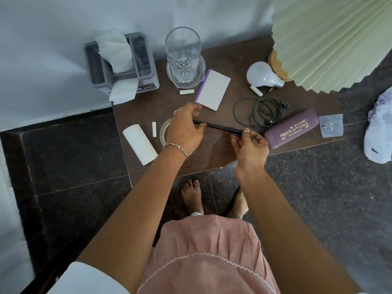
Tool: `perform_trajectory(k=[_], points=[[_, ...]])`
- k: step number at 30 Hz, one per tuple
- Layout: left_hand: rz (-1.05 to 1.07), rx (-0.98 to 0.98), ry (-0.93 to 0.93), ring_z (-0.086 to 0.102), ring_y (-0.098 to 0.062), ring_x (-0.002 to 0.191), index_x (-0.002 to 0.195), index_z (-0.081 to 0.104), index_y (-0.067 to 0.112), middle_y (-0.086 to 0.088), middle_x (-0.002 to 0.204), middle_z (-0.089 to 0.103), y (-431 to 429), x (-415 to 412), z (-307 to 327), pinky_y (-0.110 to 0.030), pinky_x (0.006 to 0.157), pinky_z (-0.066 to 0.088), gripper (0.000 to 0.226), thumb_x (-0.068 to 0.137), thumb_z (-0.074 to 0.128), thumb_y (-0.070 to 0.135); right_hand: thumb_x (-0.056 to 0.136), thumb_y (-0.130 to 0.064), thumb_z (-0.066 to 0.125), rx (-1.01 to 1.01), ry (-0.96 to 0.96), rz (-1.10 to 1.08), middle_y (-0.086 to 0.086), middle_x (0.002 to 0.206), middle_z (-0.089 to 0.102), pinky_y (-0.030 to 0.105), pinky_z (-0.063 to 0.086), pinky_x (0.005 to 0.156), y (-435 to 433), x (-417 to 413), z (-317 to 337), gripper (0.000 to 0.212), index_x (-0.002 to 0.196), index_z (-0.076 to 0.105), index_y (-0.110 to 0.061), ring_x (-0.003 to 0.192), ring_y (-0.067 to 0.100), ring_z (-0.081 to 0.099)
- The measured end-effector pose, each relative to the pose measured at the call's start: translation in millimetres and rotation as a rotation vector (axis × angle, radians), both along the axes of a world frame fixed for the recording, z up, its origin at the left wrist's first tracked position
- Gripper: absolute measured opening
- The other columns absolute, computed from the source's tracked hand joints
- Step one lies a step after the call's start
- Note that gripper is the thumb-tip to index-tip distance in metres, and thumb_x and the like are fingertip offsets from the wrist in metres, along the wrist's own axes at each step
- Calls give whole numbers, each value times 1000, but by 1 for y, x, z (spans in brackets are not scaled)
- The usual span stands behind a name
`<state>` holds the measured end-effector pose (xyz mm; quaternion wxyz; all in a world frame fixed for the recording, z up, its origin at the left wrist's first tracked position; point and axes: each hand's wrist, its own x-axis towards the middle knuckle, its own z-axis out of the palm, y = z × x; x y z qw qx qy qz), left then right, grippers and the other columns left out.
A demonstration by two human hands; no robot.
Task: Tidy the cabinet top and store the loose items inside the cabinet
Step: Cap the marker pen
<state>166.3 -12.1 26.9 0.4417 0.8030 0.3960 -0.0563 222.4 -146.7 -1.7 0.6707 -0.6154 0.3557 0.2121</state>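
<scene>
Pinching the left end of the black pen (218, 127) with the left hand (184, 128), fingers curled round it. Pinching the right end with the right hand (250, 149), thumb on top. Pen lying flat in the air, over the near middle of the brown bench (214, 151), between the two hands.

Under the left hand, a ring of tape (163, 132), partly hidden. Just left of it a small white stick (154, 129), then a white roll (140, 145) lying on its side near the left edge.

At the far left, a grey tissue holder (118, 62) with white tissue sticking out. Right beside it, a tall glass (182, 54) standing upright in a clear dish (200, 70). Near the dish, a second white stick (186, 92) and a white notepad (213, 90) with a purple edge.

On the far right, a white bulb (263, 75) lying next to the wooden foot of a lamp (331, 39) with a pale green folded shade. A third white stick (256, 90) just near the bulb. Black earphones (263, 111) in a loose tangle. Just right of the right hand, a purple glasses case (292, 128) lying on its side. Past it, at the right edge, a small clear sticky hook (331, 125).

On the dark floor (74, 155) to the right, a crumpled white bag (379, 128). Bare feet (192, 196) on the floor by the near edge of the bench.
</scene>
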Motion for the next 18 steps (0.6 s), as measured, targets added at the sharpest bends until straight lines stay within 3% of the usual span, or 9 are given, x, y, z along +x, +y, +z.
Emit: perform_trajectory(k=[4,10,16,18], points=[[98,-24,19,62,-22,107,128,51,16,-3,122,61,-1,-7,-8,-41,94,52,55,78,74,9,98,-9,51,5,31,-27,16,95,59,20,58,64,4,3,-4,5,98,46,-8,67,15,64],[109,-81,21,57,-22,115,129,48,13,-5,126,59,-21,-19,-18,-42,97,49,55,80,72,9,98,-6,50,1,20,51,15,97,61,20,58,71,17,5,-4,14,111,47,-3,74,14,67],[87,-81,1,54,-22,115,130,49,13,-6,126,55,-35,-26,-24,-42,96,50,54,81,71,9,93,-7,60,-215,-60,185,4,85,61,16,53,64,15,1,-15,4,96,57,-8,66,8,64],[90,-74,-3,54,-22,114,129,49,12,-6,125,56,-34,-27,-24,-43,95,51,53,81,71,9,92,-6,61,-252,-73,224,-1,82,61,17,51,66,14,1,-17,8,100,61,-6,65,7,63]])
